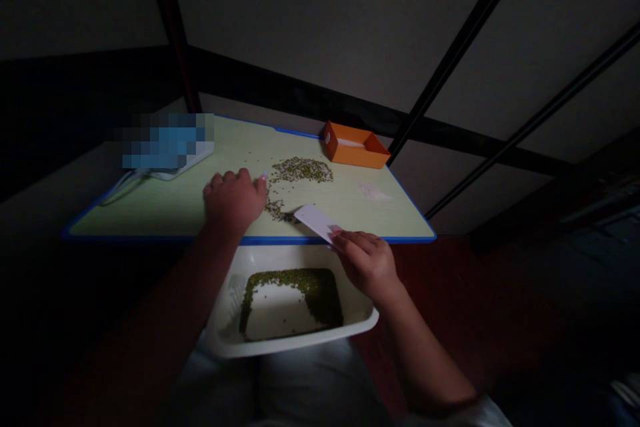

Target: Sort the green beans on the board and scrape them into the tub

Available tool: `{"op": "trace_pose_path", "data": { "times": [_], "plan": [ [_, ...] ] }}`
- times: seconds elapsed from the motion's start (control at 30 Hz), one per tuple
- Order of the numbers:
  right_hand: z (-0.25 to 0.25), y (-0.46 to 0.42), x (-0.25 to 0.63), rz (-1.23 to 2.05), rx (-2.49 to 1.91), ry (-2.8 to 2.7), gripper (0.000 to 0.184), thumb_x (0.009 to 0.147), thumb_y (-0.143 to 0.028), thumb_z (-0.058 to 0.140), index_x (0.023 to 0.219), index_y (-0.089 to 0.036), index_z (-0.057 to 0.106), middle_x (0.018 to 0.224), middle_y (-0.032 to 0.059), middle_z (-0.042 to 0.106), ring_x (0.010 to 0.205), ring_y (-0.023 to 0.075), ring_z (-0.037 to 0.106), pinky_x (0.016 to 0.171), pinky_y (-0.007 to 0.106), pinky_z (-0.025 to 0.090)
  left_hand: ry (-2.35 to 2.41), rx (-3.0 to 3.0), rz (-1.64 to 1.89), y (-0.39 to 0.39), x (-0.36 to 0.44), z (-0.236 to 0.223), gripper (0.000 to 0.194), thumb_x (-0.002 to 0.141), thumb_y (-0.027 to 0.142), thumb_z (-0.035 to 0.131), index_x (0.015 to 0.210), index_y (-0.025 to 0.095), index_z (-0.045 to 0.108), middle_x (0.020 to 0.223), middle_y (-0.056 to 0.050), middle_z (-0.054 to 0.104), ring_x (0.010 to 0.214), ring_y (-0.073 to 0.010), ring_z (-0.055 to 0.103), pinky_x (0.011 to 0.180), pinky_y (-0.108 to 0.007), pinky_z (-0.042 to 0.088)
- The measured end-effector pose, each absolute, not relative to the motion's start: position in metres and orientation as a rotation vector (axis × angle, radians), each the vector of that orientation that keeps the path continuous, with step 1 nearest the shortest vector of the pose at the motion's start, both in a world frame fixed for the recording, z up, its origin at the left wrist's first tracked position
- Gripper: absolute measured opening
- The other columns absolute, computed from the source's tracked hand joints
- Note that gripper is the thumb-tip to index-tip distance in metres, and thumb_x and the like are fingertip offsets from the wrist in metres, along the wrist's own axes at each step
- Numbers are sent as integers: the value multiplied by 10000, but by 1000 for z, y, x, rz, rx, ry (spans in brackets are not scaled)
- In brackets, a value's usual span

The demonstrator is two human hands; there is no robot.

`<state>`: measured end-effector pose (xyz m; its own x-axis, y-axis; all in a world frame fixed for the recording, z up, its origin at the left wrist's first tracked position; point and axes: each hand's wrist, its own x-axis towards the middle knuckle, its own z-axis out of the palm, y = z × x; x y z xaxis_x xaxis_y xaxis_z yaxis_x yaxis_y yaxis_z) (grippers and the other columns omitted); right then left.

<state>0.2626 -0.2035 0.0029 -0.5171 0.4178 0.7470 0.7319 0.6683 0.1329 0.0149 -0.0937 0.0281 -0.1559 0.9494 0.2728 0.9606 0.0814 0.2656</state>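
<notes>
My left hand [234,202] is on the tabletop, left of the beans. Its fingers are bent and a little apart, the thumb stands away to the right, and the fingertips' undersides are hidden. My right hand [367,261] grips a flat white scraper [315,221] at its near end, tilted across the table's front edge. Small green beans [303,170] lie in a loose heap mid-table, and a thinner trail of beans [275,208] reaches toward the scraper. Below the edge, a white plastic basin [293,345] sits over my lap with green beans [324,297] along its bottom.
The pale table [165,213] has a blue rim. An orange box [357,148] stands at the back right, with a pale scatter of small bits [373,191] in front of it. A blurred blue object [167,147] and a cable [120,185] lie at the left. Behind is a panelled wall [310,33].
</notes>
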Motion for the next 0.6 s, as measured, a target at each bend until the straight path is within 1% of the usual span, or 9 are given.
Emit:
{"op": "trace_pose_path", "data": {
  "times": [0.23,0.4,0.6],
  "plan": [
    [5,-206,264,-636,-909,-2152,181,966,-114,617,1070,-181,749,996,117,836,826,191,799,697,289,637,-2273,-2014,-597,-94,15,28,654,965,465,248,1255,47,658,1266,-285,668,1263,-428,568,1017,-519,438],
    [4,-206,270,-698,-975,-2140,167,968,-121,616,1041,-165,760,1018,136,834,793,213,802,674,303,634,-2262,-1992,-590,-93,15,26,652,969,480,239,1242,69,665,1252,-269,681,1250,-414,574,1002,-504,448],
    [0,-201,287,-702,-1111,-2114,197,947,-126,636,1075,-187,773,1041,138,832,804,210,799,707,286,622,-2248,-2001,-606,-92,14,25,663,964,483,238,1233,60,671,1242,-275,685,1239,-424,576,1011,-516,445]
  ]
}}
